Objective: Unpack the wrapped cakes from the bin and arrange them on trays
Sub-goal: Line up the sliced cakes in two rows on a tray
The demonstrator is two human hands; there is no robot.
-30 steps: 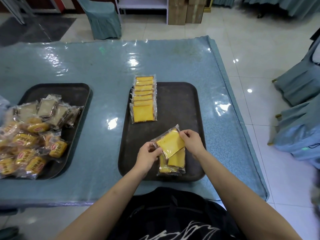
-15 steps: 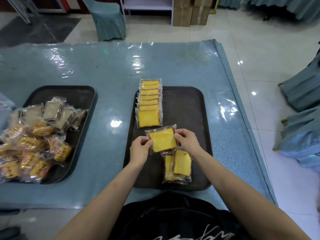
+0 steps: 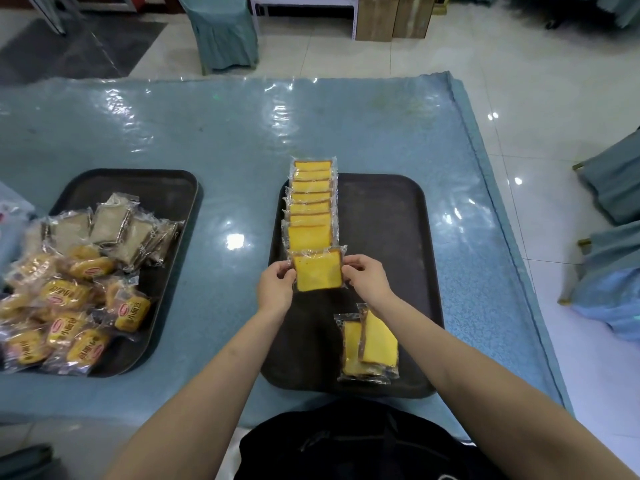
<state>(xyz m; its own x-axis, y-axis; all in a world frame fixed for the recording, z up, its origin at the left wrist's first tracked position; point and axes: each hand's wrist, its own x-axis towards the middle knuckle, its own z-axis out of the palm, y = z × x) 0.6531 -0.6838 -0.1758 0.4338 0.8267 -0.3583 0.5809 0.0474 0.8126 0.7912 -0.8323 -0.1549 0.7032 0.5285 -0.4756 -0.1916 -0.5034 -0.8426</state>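
A wrapped yellow cake slice (image 3: 318, 270) is held flat between both hands over the dark right tray (image 3: 388, 237). My left hand (image 3: 276, 284) pinches its left edge and my right hand (image 3: 366, 276) pinches its right edge. The slice sits at the near end of a row of overlapping wrapped slices (image 3: 311, 202) along the tray's left side. Two more wrapped slices (image 3: 369, 344) lie loose near the tray's front edge. The bin is not in view.
A second dark tray (image 3: 162, 188) on the left holds a heap of wrapped cakes (image 3: 72, 292), grey ones behind and yellow-labelled ones in front. The table (image 3: 225, 133) has a shiny blue cover. Covered chairs stand beyond the table and at the right.
Both hands carried the slice from above the loose pair forward and left to the near end of the row, turning it square to the row.
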